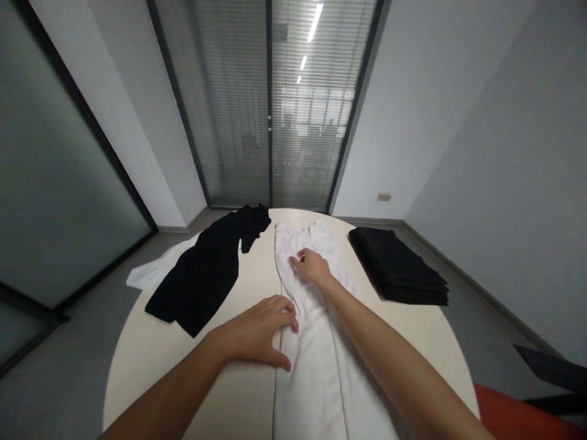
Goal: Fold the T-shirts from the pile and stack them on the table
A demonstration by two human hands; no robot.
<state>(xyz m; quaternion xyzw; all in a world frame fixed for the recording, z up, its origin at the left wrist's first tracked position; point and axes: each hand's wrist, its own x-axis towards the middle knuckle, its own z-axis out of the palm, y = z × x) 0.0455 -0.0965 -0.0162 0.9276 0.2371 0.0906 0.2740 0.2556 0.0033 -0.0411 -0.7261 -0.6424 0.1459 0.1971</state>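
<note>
Head view: your empty left hand (pixel 261 330), half open, is over white trousers (pixel 309 373) laid lengthwise, likely for reach; right hand (pixel 314 267) curls, grip unclear.

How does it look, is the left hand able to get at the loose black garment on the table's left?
Probably yes. The left hand is open at the left edge of the white trousers, and only bare tabletop seems to separate it from the black garment.
</note>
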